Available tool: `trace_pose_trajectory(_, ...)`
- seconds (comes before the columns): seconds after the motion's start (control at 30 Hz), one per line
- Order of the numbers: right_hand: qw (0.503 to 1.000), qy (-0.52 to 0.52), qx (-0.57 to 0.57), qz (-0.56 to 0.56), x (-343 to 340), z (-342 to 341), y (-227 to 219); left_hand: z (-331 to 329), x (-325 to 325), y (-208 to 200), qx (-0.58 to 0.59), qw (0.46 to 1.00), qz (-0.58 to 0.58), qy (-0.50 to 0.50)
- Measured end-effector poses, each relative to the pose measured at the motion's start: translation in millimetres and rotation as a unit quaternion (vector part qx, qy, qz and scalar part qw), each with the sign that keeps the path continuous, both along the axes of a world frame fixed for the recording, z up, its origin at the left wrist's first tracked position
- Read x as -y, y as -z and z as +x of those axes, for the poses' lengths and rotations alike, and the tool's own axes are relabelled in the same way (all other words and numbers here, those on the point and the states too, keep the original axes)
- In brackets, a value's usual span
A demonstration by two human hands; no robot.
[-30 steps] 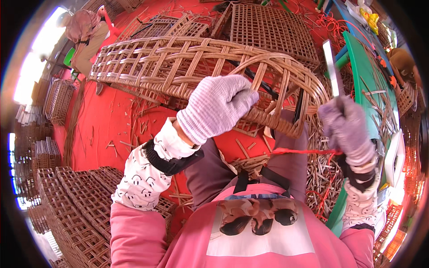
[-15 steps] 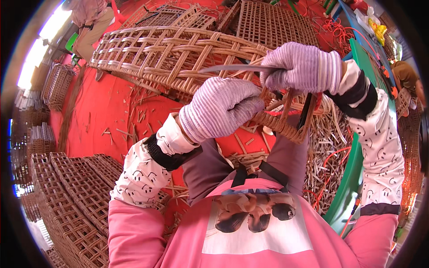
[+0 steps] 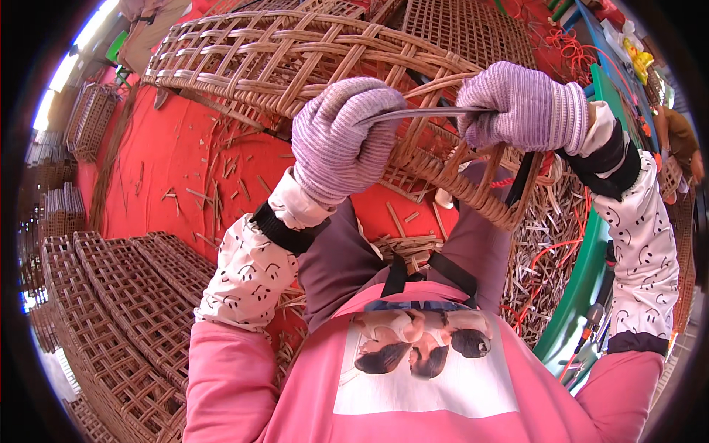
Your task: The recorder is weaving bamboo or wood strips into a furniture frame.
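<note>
Both hands wear striped lilac knit gloves. A thin, flat grey-brown weaving strip (image 3: 432, 112) runs bowed between them. My left hand (image 3: 343, 140) is closed round one end, and my right hand (image 3: 517, 107) grips the strip farther right, by the frame's edge. Below and beyond them lies a brown woven wicker frame (image 3: 288, 63), open-latticed, with its wrapped near corner (image 3: 502, 214) above my right thigh. My right hand covers part of this frame, so whether the strip is fixed to it there is hidden.
Stacked brown wicker panels (image 3: 111, 310) stand at my left, with a smaller wicker stack (image 3: 92, 122) farther off. A green board edge (image 3: 569, 317) runs along my right, beside heaped strip offcuts (image 3: 543, 251). Scraps litter the red floor (image 3: 177, 162). Another person (image 3: 148, 37) is at the far left.
My left hand has moved left and up and now grips the strip, whose end stuck out freely before. My right hand has shifted slightly right. The view has shifted a little.
</note>
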State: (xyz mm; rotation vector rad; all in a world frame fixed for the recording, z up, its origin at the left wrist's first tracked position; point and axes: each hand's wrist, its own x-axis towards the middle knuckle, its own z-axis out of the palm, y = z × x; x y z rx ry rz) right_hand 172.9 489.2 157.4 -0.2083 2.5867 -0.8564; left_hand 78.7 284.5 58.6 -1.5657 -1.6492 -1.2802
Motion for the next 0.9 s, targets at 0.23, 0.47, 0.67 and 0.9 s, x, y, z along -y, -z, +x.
trace_pose_trajectory(0.23,0.998,-0.021,-0.054,0.005,3,0,6,-7,-9,6,-0.079,0.996,0.026,-0.022)
trace_pose_trajectory(0.47,0.994,-0.063,-0.083,0.037,2,-2,7,-10,-10,5,-0.098,0.995,0.020,-0.022)
trace_pose_trajectory(0.67,0.999,-0.014,-0.009,0.043,2,-3,4,-8,-1,-5,-0.065,0.996,-0.031,0.045)
trace_pose_trajectory(0.9,0.999,-0.026,-0.023,0.001,0,-4,7,-11,8,-5,-0.117,0.987,-0.106,0.003)
